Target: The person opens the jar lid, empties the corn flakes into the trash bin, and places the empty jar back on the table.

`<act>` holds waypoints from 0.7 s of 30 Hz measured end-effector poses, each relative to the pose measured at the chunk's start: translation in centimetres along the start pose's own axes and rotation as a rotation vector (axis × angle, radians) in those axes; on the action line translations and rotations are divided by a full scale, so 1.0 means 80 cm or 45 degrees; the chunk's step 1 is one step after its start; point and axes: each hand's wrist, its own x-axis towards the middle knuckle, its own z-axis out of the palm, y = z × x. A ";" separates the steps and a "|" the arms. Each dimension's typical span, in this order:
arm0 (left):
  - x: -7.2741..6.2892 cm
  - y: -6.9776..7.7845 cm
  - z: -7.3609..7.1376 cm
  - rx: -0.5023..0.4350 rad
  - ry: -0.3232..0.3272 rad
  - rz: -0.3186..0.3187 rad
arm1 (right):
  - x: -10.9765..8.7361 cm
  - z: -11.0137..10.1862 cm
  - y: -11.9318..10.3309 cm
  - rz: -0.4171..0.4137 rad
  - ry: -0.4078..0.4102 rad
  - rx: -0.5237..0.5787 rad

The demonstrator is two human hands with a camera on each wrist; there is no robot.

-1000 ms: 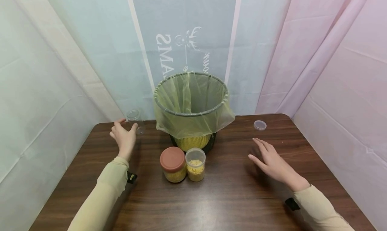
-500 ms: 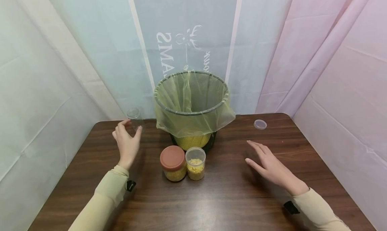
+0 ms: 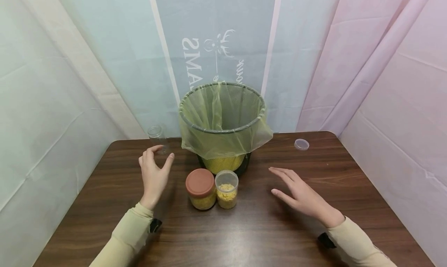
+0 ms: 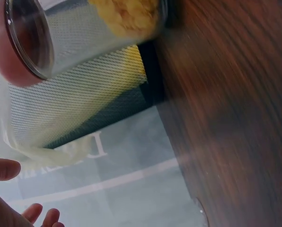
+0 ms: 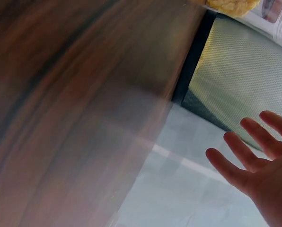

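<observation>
My left hand (image 3: 155,177) hovers over the left side of the table, its thumb and fingers apart with nothing between them. Just beyond its fingertips an empty clear jar (image 3: 155,132) stands uncovered near the back edge. Fingers of my right hand (image 3: 302,197) are extended and hold nothing, above the table on the right. Between the hands are a glass jar with a dusty-red lid (image 3: 200,182) and, close on its right, an open clear plastic jar (image 3: 227,199). Yellow flakes show in both. The left wrist view catches the red-lidded jar (image 4: 129,16) up close.
Behind the two jars stands a mesh bin (image 3: 223,132) lined with a pale yellow-green bag folded over its rim. A round clear lid (image 3: 301,144) lies at the back right of the brown wooden table (image 3: 223,240). Curtains (image 3: 297,65) hang along the back and sides.
My left hand has drawn back from the empty clear jar, toward me and to the right, its thumb spreading from the fingers. My right hand has moved left toward the middle.
</observation>
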 end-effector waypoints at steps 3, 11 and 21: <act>-0.005 0.006 0.000 -0.017 -0.024 -0.001 | 0.007 0.004 -0.006 -0.064 0.012 0.025; -0.012 0.019 -0.003 -0.017 -0.053 0.000 | 0.024 0.017 -0.022 -0.184 0.023 0.060; -0.022 0.032 -0.005 -0.045 -0.065 0.028 | 0.041 0.030 -0.047 -0.276 0.005 0.103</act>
